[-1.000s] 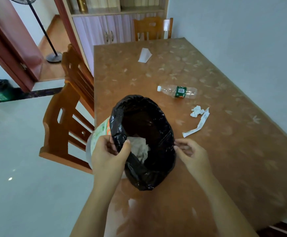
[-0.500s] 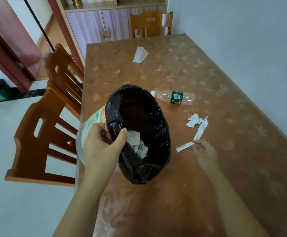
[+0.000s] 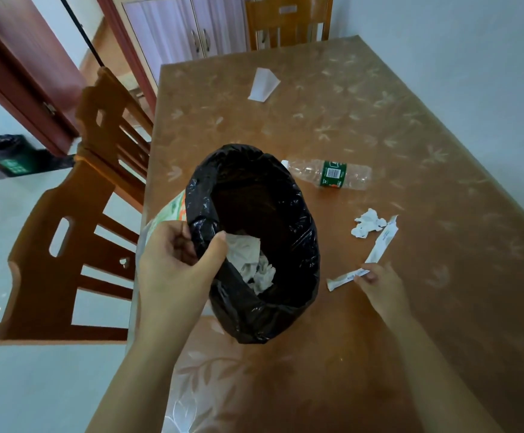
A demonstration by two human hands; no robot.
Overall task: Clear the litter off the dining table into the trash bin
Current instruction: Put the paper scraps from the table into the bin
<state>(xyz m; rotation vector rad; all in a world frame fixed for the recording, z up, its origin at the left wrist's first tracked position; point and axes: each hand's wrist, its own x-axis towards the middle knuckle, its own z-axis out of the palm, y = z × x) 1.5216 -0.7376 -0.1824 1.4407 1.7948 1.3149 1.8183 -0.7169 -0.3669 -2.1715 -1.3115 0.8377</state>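
My left hand point(image 3: 176, 264) grips the rim of the trash bin point(image 3: 254, 320), lined with a black bag, held tilted at the table's left edge. Crumpled white paper point(image 3: 251, 260) lies inside it. My right hand point(image 3: 379, 285) rests on the brown dining table point(image 3: 348, 354), fingertips pinching a long white paper wrapper point(image 3: 379, 245) near its middle. A crumpled white tissue point(image 3: 367, 222) lies just beyond the wrapper. An empty clear plastic bottle point(image 3: 329, 174) with a green label lies on its side behind the bin. A folded white paper point(image 3: 262, 85) sits at the far end.
Two wooden chairs point(image 3: 76, 232) stand along the table's left side, another chair point(image 3: 285, 20) at the far end. A white wall point(image 3: 473, 73) runs along the right edge. A second bin point(image 3: 8, 154) with a black bag stands on the floor by the door.
My right hand left the bin's rim, moved right across the table and closed its fingertips on the paper wrapper. The view shifted closer; my left hand keeps holding the bin.
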